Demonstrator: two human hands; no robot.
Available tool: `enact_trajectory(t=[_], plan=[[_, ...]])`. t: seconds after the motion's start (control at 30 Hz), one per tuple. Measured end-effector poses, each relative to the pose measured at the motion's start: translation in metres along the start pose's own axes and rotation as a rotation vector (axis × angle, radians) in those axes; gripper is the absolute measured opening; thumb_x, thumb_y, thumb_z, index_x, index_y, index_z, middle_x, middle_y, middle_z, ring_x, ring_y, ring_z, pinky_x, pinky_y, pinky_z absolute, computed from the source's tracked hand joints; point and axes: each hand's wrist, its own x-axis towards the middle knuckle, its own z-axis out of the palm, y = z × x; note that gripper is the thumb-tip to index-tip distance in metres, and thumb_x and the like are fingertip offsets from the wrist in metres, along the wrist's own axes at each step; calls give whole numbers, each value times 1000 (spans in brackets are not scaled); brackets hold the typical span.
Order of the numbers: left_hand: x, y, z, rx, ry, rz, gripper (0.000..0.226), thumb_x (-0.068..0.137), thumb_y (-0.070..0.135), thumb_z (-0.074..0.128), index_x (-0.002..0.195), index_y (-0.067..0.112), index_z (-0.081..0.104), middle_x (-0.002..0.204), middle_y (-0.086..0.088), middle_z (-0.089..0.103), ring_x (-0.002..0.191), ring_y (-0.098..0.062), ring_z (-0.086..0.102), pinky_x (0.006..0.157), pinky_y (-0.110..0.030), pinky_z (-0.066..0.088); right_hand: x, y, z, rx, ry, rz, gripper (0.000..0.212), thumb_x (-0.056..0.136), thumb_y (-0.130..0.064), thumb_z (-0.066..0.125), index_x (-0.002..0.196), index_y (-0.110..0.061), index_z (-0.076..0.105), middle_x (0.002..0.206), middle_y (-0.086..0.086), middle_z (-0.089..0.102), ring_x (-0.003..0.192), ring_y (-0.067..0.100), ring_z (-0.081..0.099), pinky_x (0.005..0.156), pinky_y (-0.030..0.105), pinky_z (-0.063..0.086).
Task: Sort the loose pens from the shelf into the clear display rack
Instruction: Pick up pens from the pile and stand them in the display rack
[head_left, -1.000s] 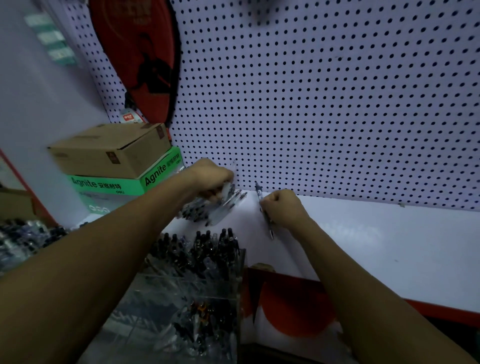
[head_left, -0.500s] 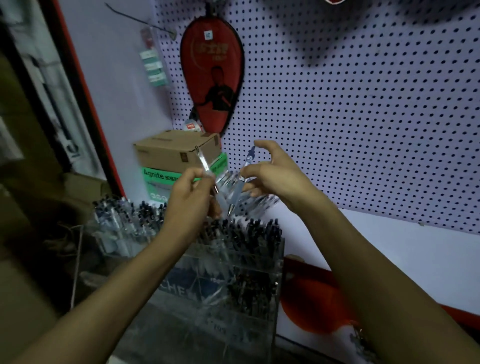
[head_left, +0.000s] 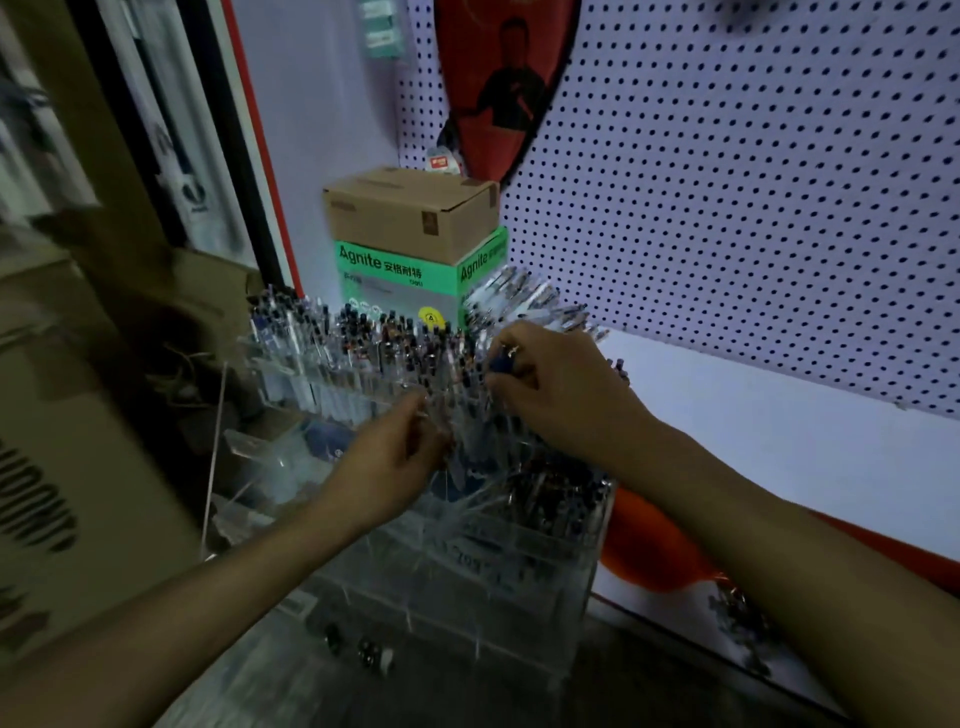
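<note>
A clear tiered display rack (head_left: 498, 587) stands in front of the white shelf (head_left: 779, 436), packed with upright pens (head_left: 363, 338). My left hand (head_left: 387, 465) pinches a clear pen over the rack's middle tier, its lower end among the pens there. My right hand (head_left: 561, 395) is just to the right, fingers curled round a pen with a dark blue grip above the same tier. A pile of loose clear pens (head_left: 524, 301) lies on the shelf behind my right hand.
A brown cardboard box (head_left: 410, 213) sits on a green Agnite box (head_left: 415, 275) at the shelf's left end. A red paddle case (head_left: 504, 78) hangs on the pegboard (head_left: 753, 182). Cardboard cartons (head_left: 67, 415) stand at the left.
Both hands have come down from in front of the pegboard to the rack, each still holding a pen. The view has swung left and down toward the rack.
</note>
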Motion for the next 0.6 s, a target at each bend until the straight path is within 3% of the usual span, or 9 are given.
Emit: enact_trajectory(t=[0.1, 0.2, 0.33, 0.47, 0.53, 0.6], plan=[[0, -11, 6, 184, -131, 30, 9, 94, 13, 59, 87, 18, 57, 74, -3, 62, 64, -13, 57, 58, -32, 42, -4, 3, 9, -61, -37, -27, 17, 95, -27, 62, 99, -11, 65, 84, 6, 68, 71, 17, 61, 72, 36, 53], [2, -18, 11, 325, -240, 22, 6, 87, 12, 65, 81, 12, 65, 79, -1, 66, 72, -15, 62, 64, -27, 44, -7, 5, 16, -127, -121, -39, 19, 95, -27, 62, 102, -10, 69, 88, 7, 70, 72, 16, 60, 74, 37, 54], [5, -20, 10, 233, -168, 51, 8, 88, 18, 68, 96, 17, 70, 90, 5, 70, 76, -9, 63, 66, -26, 51, -13, 8, 24, -257, -237, -35, 15, 94, -16, 58, 93, -5, 68, 85, 10, 68, 76, 23, 63, 75, 42, 53], [6, -21, 9, 244, -193, 63, 9, 88, 14, 67, 90, 19, 73, 87, 4, 71, 77, -8, 64, 68, -25, 49, -16, 9, 26, -307, -325, 13, 14, 95, -13, 55, 94, -4, 67, 87, 12, 68, 77, 25, 64, 77, 43, 54], [6, -17, 5, 223, -171, 61, 10, 87, 11, 69, 87, 20, 74, 82, 8, 70, 73, -2, 62, 68, -25, 51, -15, 8, 20, -293, -284, 21, 13, 93, -13, 58, 96, -6, 69, 91, 9, 70, 80, 21, 66, 78, 39, 56], [7, -5, -4, 177, -90, 60, 11, 86, 10, 71, 88, 20, 75, 79, 15, 66, 70, 9, 60, 67, -12, 48, -13, 4, 8, -242, -186, 29, 11, 91, -15, 63, 97, -12, 72, 92, 3, 71, 79, 13, 66, 79, 32, 58]])
